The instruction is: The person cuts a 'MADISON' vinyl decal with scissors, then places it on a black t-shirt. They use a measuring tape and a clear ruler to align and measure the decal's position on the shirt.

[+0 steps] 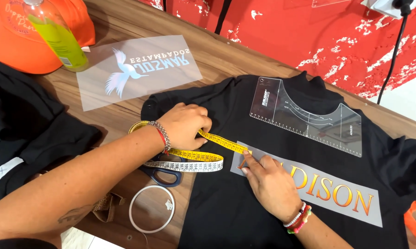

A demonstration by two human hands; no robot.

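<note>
A black shirt [263, 193] lies flat on a wooden table [226, 50], filling the middle and right of the frame. The left hand [186, 123], at centre, pinches a yellow tape [217, 139] between thumb and fingers and presses it on the shirt. The right hand [270, 184], lower centre, lies flat on a grey transfer [328, 196] with orange letters; its fingers are close together, the index tip pinning the tape's end at the transfer's upper left corner. The tape runs taut between the two hands, then loops back white-sided below the left wrist.

A clear ruler guide [305, 117] with a curved cut-out sits at the shirt's collar, just above the transfer and apart from it.

In the upper left a second transfer [139, 69], a pale rectangle with a bird shape and mirrored lettering, lies on the bare table. Beside it stands a clear bottle [58, 37] of yellow-green liquid with a small label low on its side, against an orange cap [14, 41].

Blue-handled scissors [164, 174] lie under the left forearm at the shirt's edge, and a white ring [151, 208] lies below them. More black cloth [28, 124] is heaped at the left edge.
</note>
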